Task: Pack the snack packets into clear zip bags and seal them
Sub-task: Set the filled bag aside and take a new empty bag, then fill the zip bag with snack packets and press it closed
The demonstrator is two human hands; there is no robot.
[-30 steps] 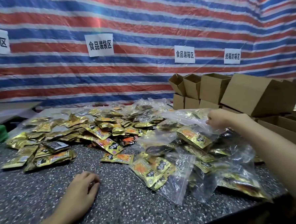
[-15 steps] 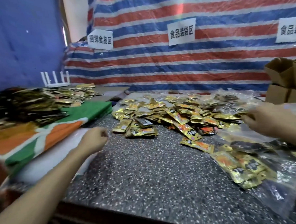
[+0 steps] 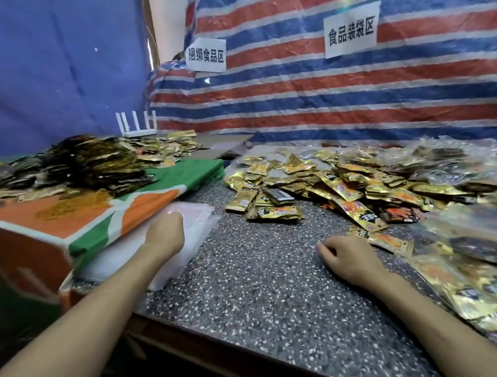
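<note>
The left hand (image 3: 164, 233) reaches out toward 10 o'clock and rests on a flat stack of empty clear zip bags (image 3: 194, 240). The stack lies at the table's (image 3: 261, 297) left edge, partly tucked under an orange, green and white box (image 3: 70, 223). Only the back of this hand shows. Its fingers bend down out of sight onto the plastic, so it cannot be told whether they pinch a bag or only touch it.

The right hand (image 3: 350, 262) lies on the speckled table toward 4 o'clock. Its fingers (image 3: 323, 246) are loosely curled, slightly apart and pointing left, and they hold nothing. One gold packet (image 3: 391, 242) lies just beside its knuckles at 2 o'clock of the hand.

The loose snack packets (image 3: 322, 184), gold with orange and black print, are heaped across the table from 12 to 2 o'clock. Filled zip bags (image 3: 471, 289) lie overlapping along the right edge at 3 to 4 o'clock, with packets visible through the plastic.

At 9 to 10 o'clock a darker pile of packets (image 3: 82, 165) sits on top of the box. A white router (image 3: 136, 126) with upright antennas stands behind it. A red, white and blue striped tarp (image 3: 323, 103) hangs at the back with two paper signs (image 3: 351, 30) taped to it.
</note>
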